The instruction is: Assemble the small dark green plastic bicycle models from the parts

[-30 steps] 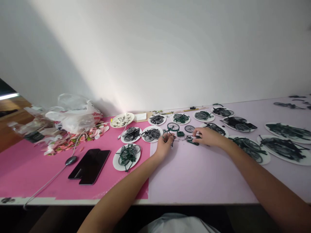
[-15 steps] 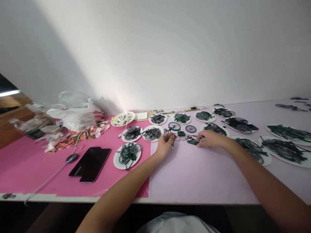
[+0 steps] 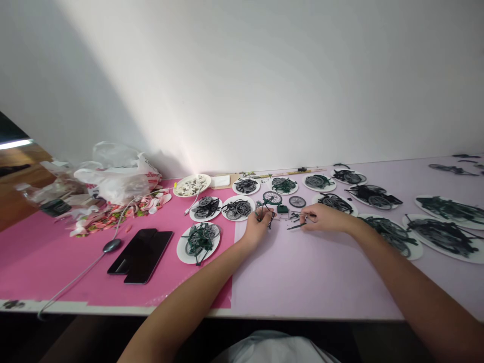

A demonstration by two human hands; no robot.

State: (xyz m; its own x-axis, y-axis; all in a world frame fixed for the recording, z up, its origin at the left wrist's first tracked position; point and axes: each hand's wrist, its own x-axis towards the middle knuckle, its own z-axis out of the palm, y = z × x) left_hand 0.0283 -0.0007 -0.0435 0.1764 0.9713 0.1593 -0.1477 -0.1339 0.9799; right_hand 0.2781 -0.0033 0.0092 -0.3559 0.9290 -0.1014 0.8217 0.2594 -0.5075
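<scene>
My left hand [image 3: 257, 225] is closed round a dark green model bicycle frame [image 3: 266, 207]; a spoked wheel [image 3: 272, 198] shows at its far end. Across from it, my right hand [image 3: 322, 218] pinches a thin dark strip-like part [image 3: 295, 227], pointing left just above the table. Its exact kind is too small to make out. Between the hands lie a small green box-shaped piece [image 3: 282, 208] and a few tiny dark parts [image 3: 294, 217]. A loose spoked wheel [image 3: 297, 201] rests flat just behind them.
White plates of bicycle parts surround the hands, including a near-left plate [image 3: 183, 252] and a right plate [image 3: 416, 252]. Leftward are a black tablet-like device [image 3: 145, 256], a grey mouse-like object [image 3: 112, 245] with a cable, artificial petals [image 3: 113, 220] and plastic bags [image 3: 121, 176].
My right hand has shifted slightly left and now pinches a thin dark part from among the small pieces. My left hand keeps its hold on the bicycle frame.
</scene>
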